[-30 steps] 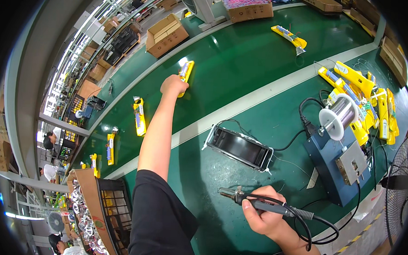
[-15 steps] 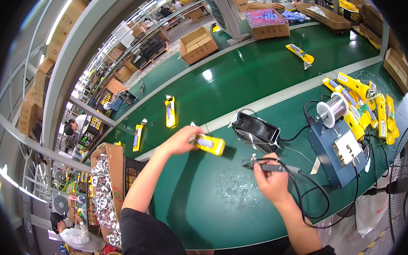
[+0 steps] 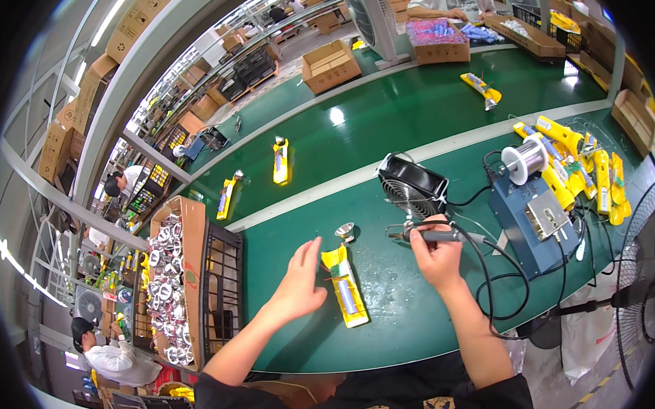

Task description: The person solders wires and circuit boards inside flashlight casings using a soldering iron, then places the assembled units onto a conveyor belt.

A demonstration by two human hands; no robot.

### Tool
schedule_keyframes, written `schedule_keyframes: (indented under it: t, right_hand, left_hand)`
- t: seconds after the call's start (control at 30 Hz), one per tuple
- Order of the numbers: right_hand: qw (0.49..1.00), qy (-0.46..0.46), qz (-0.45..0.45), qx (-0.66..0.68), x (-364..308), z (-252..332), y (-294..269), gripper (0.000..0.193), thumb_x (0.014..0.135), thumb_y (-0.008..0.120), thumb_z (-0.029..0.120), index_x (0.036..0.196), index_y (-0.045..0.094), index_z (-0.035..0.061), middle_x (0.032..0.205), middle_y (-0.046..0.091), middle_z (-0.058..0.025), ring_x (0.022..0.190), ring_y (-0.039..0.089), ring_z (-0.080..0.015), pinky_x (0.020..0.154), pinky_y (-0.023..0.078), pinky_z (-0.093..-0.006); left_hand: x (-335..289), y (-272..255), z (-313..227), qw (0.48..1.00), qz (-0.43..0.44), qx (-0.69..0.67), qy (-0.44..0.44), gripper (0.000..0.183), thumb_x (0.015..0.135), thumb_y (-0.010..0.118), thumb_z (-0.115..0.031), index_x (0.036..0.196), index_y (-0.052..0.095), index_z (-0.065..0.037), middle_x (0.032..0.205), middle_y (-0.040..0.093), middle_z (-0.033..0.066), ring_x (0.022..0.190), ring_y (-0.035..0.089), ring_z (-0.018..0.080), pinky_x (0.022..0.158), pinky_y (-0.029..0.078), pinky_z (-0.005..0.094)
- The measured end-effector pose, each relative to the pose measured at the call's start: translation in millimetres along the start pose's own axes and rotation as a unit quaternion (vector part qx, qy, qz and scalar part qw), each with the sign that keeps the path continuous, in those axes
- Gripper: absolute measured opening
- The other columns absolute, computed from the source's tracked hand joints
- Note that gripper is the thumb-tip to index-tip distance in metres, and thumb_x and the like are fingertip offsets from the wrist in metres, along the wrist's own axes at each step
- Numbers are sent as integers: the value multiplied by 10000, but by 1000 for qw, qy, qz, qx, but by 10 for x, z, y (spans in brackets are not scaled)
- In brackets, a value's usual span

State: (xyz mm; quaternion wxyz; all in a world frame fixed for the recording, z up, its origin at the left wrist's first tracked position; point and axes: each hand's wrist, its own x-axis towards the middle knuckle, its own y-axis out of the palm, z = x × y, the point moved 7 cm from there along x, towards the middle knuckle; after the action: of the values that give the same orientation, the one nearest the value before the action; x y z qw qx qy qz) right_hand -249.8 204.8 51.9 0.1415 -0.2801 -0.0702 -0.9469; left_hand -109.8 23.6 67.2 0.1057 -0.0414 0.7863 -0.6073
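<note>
My right hand (image 3: 436, 254) grips a grey soldering iron (image 3: 444, 236), its cable looping off to the right. On the green bench in front of me lies a yellow half-shell housing (image 3: 355, 315) with a blue battery cell (image 3: 348, 293) inside. A small silver reflector cup (image 3: 345, 231) rests at the housing's far end. My left hand (image 3: 300, 282) is just left of the housing, fingers stretched out, with nothing held; whether its fingertips touch the housing I cannot tell. A black fan (image 3: 414, 185) stands beyond the iron.
On the right stand a solder spool (image 3: 525, 160) and a blue soldering station (image 3: 535, 224), beside piled yellow housings (image 3: 605, 180). Left of the bench, a carton (image 3: 191, 272) of reflector cups adjoins a black crate (image 3: 221, 287). More housings lie on the green conveyor (image 3: 390, 112). A person sits across.
My left hand has lowered the yellow housing onto the bench, let go of it and moved nearer to me. The iron in my right hand has shifted slightly away from me.
</note>
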Motion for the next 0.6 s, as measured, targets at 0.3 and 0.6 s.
schedule_keyframes:
  t: [0.3,0.6]
  right_hand:
    - [999,42,13,27,-44,-22,32,84,742,581,63,784,512,38,572,477,31,495,418,-13,438,338,-175]
    - [995,-46,-74,47,-73,-34,-154,148,764,529,9,867,423,12,666,463,-7,505,397,-30,450,319,-166]
  left_hand:
    - [-224,430,22,973,-13,-125,-193,832,686,606,-450,1244,259,61,1136,435,210,998,497,310,823,419,361]
    - [-23,393,-16,981,-16,-161,-110,811,639,654,-314,1236,257,66,1065,463,197,953,512,303,784,442,348]
